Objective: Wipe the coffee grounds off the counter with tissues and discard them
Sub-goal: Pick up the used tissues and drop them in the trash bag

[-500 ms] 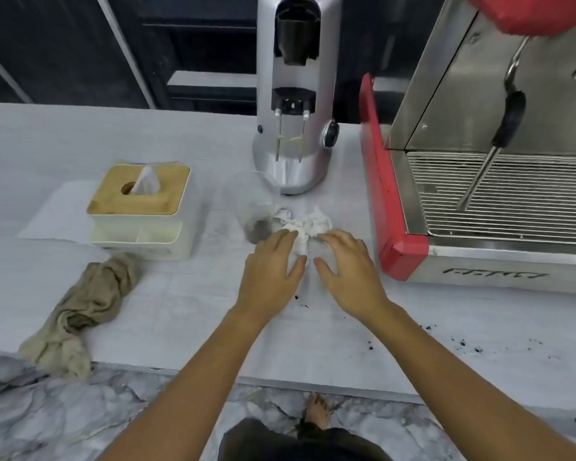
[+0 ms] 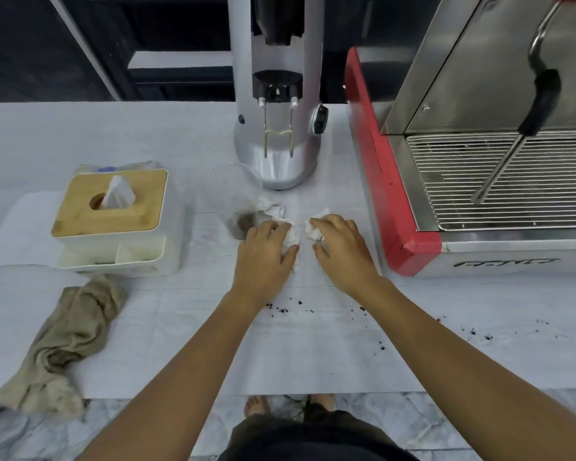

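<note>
My left hand [image 2: 265, 257] and my right hand [image 2: 340, 249] lie palm down on the white counter [image 2: 197, 344], side by side in front of the grinder. Each presses on crumpled white tissue: one wad [image 2: 276, 212] shows beyond and beside my left fingers, another [image 2: 315, 227] under my right fingertips. Dark coffee grounds [image 2: 291, 306] are scattered on the counter near my wrists, and more grounds [image 2: 479, 334] lie to the right. A clear plastic cup [image 2: 233, 197] with brown residue at its bottom lies just left of the tissue.
A silver coffee grinder [image 2: 280, 128] stands behind the hands. A red and steel espresso machine [image 2: 396, 194] fills the right side. On the left sits a tissue box [image 2: 113, 214] with a wooden lid, and a crumpled beige cloth [image 2: 67, 341] lies near the counter's front edge.
My hands have drawn slightly apart, each with a piece of tissue under it. The view has shifted closer and further down over the counter.
</note>
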